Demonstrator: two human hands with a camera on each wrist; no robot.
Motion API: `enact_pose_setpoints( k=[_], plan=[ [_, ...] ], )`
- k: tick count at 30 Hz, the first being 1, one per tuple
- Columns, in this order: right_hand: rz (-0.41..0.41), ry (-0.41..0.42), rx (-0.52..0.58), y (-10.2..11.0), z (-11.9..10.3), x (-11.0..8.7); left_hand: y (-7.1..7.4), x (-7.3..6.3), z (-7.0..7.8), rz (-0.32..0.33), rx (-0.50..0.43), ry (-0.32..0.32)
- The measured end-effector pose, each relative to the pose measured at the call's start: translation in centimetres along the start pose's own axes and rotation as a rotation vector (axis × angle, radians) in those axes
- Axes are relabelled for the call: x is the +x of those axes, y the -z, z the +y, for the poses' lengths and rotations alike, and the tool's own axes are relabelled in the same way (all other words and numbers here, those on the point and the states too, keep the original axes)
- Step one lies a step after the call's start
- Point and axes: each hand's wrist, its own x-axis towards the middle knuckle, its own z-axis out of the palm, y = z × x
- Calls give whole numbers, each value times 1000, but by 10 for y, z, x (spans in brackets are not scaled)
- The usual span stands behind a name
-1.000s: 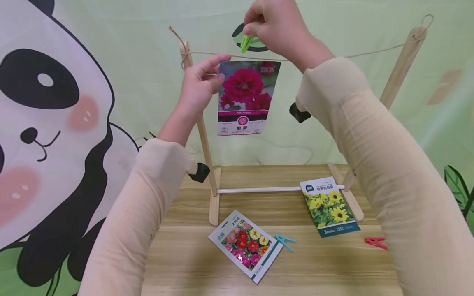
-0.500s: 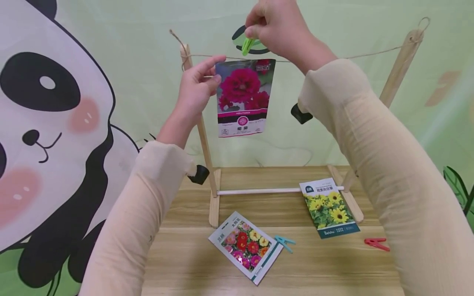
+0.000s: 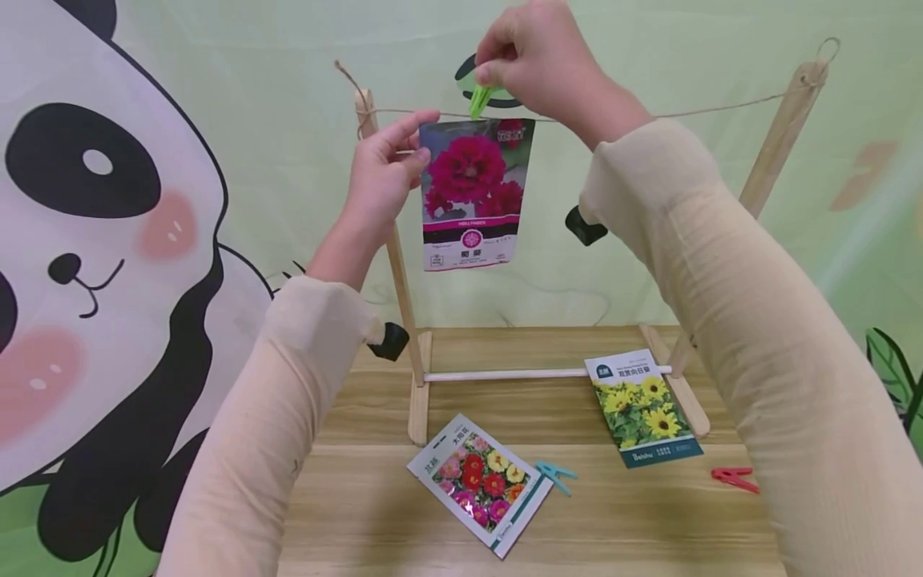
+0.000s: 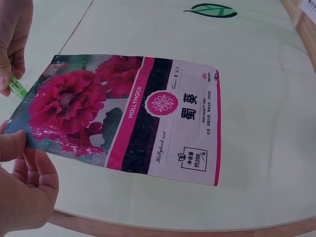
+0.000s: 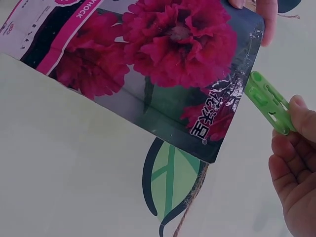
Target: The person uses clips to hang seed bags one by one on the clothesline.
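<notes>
My left hand [image 3: 385, 168] pinches the upper left edge of a hollyhock seed packet [image 3: 472, 192], holding it upright against a thin twine line [image 3: 714, 107]. Between thumb and fingers of my right hand [image 3: 541, 68] is a green clothespin [image 3: 479, 101], its tip right at the packet's top edge. In the right wrist view the clothespin [image 5: 269, 101] meets that edge near its middle, and the twine [image 5: 190, 207] comes out from behind the packet. The left wrist view shows the packet [image 4: 133, 113] front with its pink flower, thumb in front.
The twine runs between two wooden posts [image 3: 782, 136] joined below by a white rod [image 3: 505, 374]. On the wooden table [image 3: 346, 497] lie a mixed-flower seed packet [image 3: 479, 485], a blue clothespin [image 3: 555, 474], a sunflower seed packet [image 3: 644, 409] and a red clothespin [image 3: 734, 478]. A panda-printed cloth [image 3: 288, 48] hangs behind.
The hollyhock packet has shifted slightly left along the twine with my left hand. The green clothespin has come down from above the twine to the packet's top edge.
</notes>
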Motion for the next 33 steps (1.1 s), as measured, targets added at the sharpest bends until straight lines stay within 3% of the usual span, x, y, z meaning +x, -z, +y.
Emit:
enact_pose_setpoints(
  k=[21,33],
  plan=[
    [-52,5,-22,-1,0,0,-2,1,0,0,36,-8],
    [-48,17,-33,3,0,-1,-2,1,0,-43,31,-16]
  ],
)
